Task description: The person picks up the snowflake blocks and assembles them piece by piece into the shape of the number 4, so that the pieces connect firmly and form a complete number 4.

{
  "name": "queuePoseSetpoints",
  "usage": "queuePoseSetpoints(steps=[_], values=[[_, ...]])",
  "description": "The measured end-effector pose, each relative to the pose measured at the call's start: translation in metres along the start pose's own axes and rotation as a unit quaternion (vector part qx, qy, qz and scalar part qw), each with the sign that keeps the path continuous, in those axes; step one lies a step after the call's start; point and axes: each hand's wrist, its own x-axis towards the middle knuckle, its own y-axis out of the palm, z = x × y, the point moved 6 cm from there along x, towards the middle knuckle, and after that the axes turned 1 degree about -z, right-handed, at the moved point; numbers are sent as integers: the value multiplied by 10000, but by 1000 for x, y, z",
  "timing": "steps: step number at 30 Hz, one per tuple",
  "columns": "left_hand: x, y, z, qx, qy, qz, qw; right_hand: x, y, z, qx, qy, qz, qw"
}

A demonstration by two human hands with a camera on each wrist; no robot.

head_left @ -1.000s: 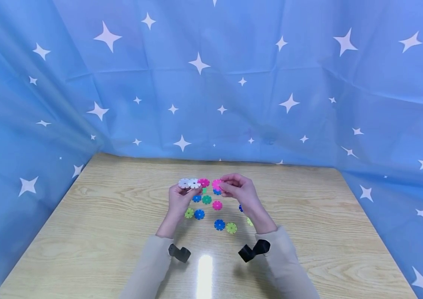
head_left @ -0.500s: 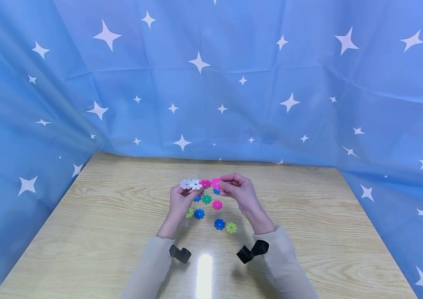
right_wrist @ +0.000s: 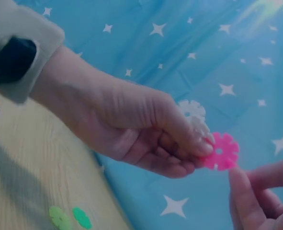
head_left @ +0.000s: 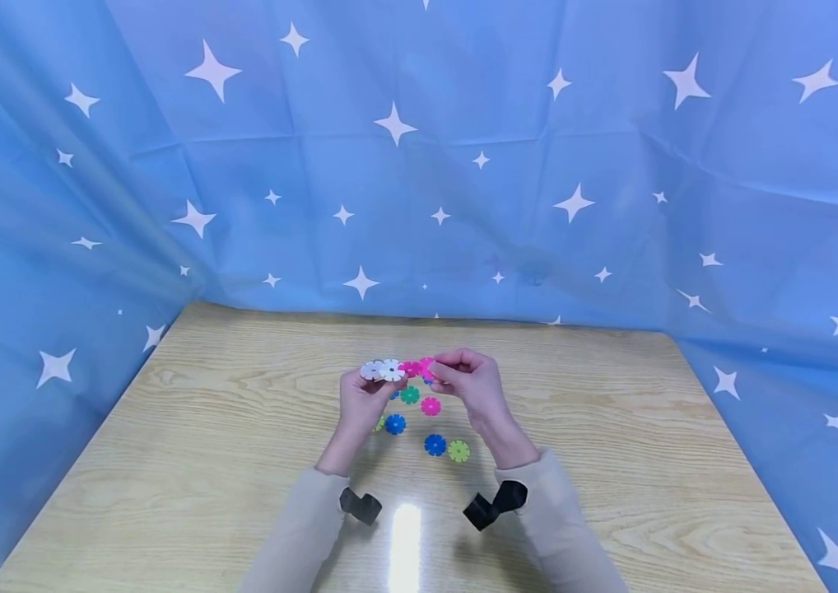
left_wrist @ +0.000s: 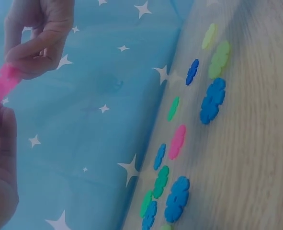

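My left hand (head_left: 363,402) pinches a row of flat, notched plastic snowflake discs above the table. Two white discs (head_left: 391,370) overlap at the row's left, and a darker pink disc (head_left: 410,369) adjoins them on the right. A bright pink snowflake disc (head_left: 426,366) is pinched between thumb and fingers of my right hand (head_left: 477,391), its edge meeting the darker one. Whether their notches interlock cannot be made out. In the right wrist view, both hands' fingertips meet at a pink disc (right_wrist: 222,151), with white discs (right_wrist: 192,111) behind the left thumb.
Loose snowflake discs lie on the wooden table (head_left: 204,428) below the hands: blue (head_left: 435,445), yellow-green (head_left: 458,450), green (head_left: 410,395) and pink (head_left: 430,406), among several others. A blue star-patterned curtain (head_left: 419,206) hangs behind the table's far edge.
The hands have drawn together, the left moving slightly right and the right moving left. The gap between the two pink discs has closed, and they now meet or overlap.
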Motion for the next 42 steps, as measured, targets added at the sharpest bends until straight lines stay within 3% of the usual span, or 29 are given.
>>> queuePoseSetpoints(steps=[8,14,20,29,35,42], values=[[-4,2,-1,155,426,34,9990,-2,3,-8,161,159,-308,9993],[-2,0,5,-145,65,-111,9998,0,4,-10,269,66,93,9996],[1,-6,8,-410,-201,-313,9985,1,-4,-9,-13,-72,712,9974],[6,-12,5,-692,-444,-436,9957,5,-46,-20,-882,-122,498,9948],[7,-13,1,-907,-407,-390,9943,2,-78,-33,-1784,-122,325,9833],[8,-13,-1,-1151,-365,-387,9919,-4,-105,-48,-3012,-304,170,9529]])
